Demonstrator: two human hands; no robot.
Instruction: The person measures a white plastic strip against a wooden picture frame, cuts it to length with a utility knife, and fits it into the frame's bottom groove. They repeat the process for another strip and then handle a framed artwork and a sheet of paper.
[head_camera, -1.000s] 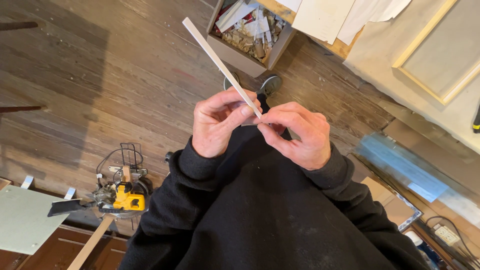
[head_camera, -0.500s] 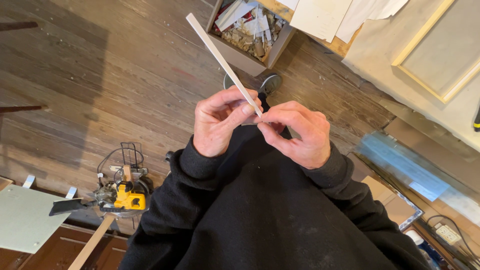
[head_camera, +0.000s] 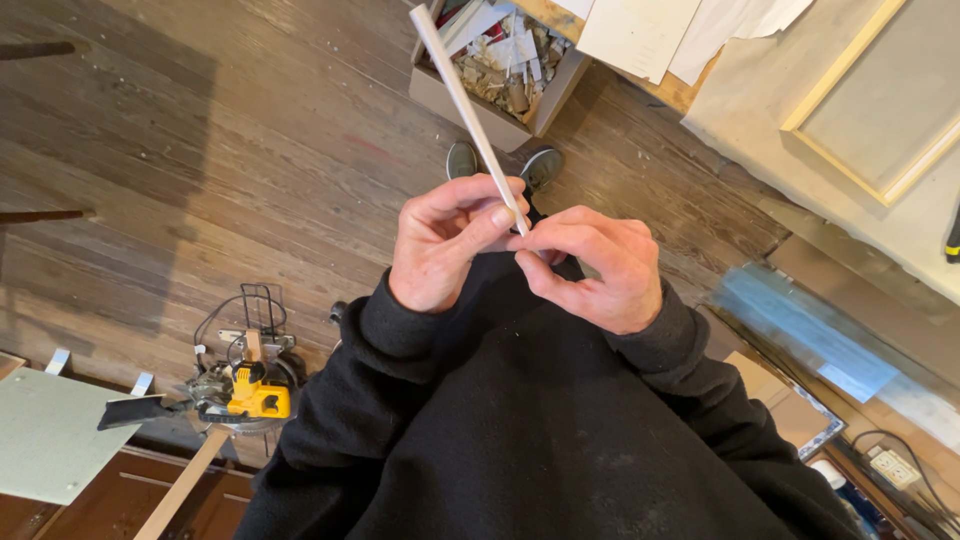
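Over the wood floor, both hands' grip (left hand (head_camera: 445, 245), right hand (head_camera: 590, 270)) pinching white strip (head_camera: 465, 100), now tilted steeper

- We swung the thin white strip (head_camera: 468, 112) more upright: a second earlier it leaned far out to the left over the bare floorboards, and now its far end reached up to the edge of the cardboard box (head_camera: 455, 100) of scraps
- We kept the near end pinched, yet the left hand (head_camera: 447, 245) turned with the strip, its thumb and forefinger riding a little higher
- The right hand (head_camera: 598, 270) closed in against the left, fingertips meeting at the strip's lower end
- Our shoes (head_camera: 462, 158) showed more fully past the hands
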